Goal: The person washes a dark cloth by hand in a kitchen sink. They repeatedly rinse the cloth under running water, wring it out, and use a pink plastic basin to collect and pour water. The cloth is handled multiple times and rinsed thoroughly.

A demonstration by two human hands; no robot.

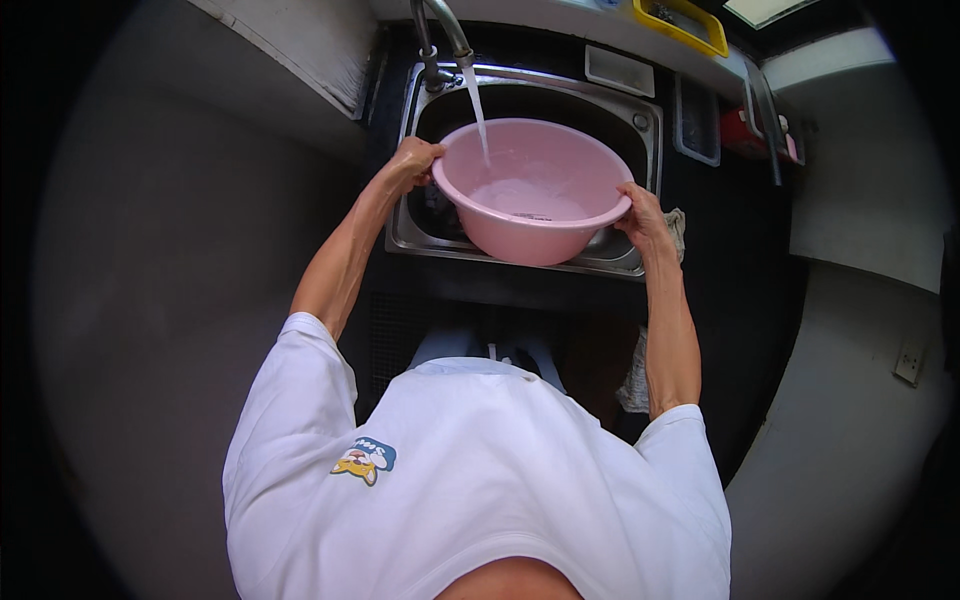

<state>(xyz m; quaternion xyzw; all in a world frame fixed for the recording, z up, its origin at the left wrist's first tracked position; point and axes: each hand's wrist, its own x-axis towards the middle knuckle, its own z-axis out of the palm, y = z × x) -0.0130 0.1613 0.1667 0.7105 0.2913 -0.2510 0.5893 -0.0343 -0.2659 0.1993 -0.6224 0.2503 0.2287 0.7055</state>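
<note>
A large pink plastic basin is tilted over the stainless steel sink. My left hand grips its rim at the left, and my right hand grips the rim at the right. Water runs from the metal faucet into the basin, where some water lies at the bottom. Part of the sink's bowl is hidden beneath the basin. Something grey and cloth-like, hard to make out, lies in the sink below my left hand.
A cloth lies right of the sink. Behind stands a white tray; farther right are a clear plastic container and a red object. A yellow tray sits on the ledge. A wall borders the sink's left side.
</note>
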